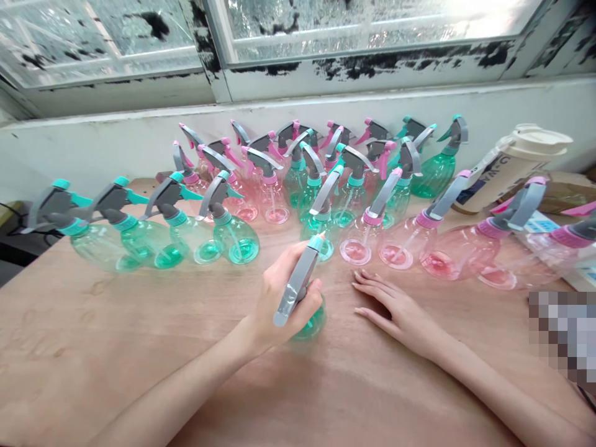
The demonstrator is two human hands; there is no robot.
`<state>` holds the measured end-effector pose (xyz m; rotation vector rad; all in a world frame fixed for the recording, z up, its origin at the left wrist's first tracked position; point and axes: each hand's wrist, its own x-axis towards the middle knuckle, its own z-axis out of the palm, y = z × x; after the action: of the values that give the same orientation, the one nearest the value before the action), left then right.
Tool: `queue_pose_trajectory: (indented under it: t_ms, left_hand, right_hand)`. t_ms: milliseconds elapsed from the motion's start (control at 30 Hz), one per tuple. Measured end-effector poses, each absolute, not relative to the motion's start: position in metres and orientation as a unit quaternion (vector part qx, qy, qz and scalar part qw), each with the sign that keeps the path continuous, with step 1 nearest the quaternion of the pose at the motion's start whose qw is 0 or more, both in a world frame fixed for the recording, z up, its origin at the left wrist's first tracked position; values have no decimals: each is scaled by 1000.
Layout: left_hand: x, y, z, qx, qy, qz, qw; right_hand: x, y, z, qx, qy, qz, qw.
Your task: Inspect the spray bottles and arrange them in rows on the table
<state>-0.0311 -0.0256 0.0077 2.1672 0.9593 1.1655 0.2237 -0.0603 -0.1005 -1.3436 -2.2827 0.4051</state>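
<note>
My left hand [279, 298] is closed round the neck of a green spray bottle [311, 323] with a grey trigger head and a teal nozzle. The bottle is at the middle of the table, its lower body partly hidden by my fingers. Palm down on the wood, my right hand [400, 307] lies open with its fingers stretched out, holding nothing. Just beyond its fingertips stands a pink spray bottle [361, 239]. Several green spray bottles [236, 236] form a row to the left of my left hand.
More pink and green bottles [274, 198] crowd the back of the wooden table [116, 341], near the wall. A cream lidded tumbler [505, 164] stands at the back right. Beside it is a cardboard box [565, 192]. A blurred patch covers something at the right edge.
</note>
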Motion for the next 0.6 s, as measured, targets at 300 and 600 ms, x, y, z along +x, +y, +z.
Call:
queue_pose_trajectory:
  t_ms: [300,600]
  left_hand:
    - [-32,-25,4,788,346,437,262]
    - [-30,-25,3,783,335,448,272]
  right_hand:
    - [224,-60,-103,-491,-829,144,225]
    - [223,-59,-102,-488,-830,144,229]
